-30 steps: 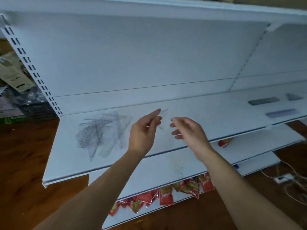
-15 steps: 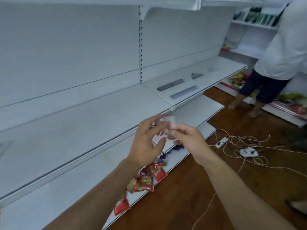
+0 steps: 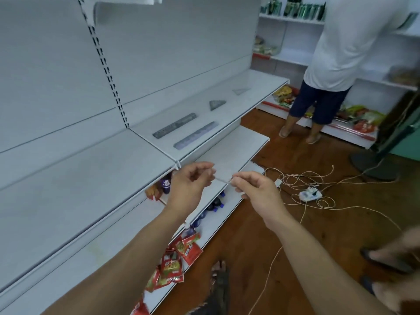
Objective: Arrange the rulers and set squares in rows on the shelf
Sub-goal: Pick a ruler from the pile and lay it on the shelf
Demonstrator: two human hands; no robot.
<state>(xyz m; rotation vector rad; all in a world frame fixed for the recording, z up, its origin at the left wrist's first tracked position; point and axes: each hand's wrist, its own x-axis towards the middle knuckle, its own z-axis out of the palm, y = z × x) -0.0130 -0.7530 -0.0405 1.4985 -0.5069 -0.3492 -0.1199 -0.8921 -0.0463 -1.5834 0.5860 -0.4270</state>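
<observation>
- My left hand point(image 3: 188, 187) and right hand point(image 3: 256, 194) are up in front of me. On each, thumb and forefinger pinch one end of a thin clear strip point(image 3: 223, 178) that spans the gap between them; the other fingers are curled.
- The strip shows edge-on and nearly see-through. I cannot tell whether it is a ruler or a set square.
- Up beyond my left fingertips, on the shelf point(image 3: 263, 84), lies a dark grey ruler point(image 3: 175, 126). A bluish ruler point(image 3: 196, 135) lies just in front of it, roughly parallel.
- Further past those sit a grey set square point(image 3: 217, 104) and then a clear set square point(image 3: 241, 90), each apart from the next.
- Step in hand, as I judge it: bringing one more piece to that laid-out section. Placing is not yet done.
- The next move calls for a reach over the shelf lip. I then pick the matching row, lay the strip flat in line with its neighbours, and loosen both pinches together.
- Caution: clear plastic on a white shelf is hard to see, so alignment needs a close look.
</observation>
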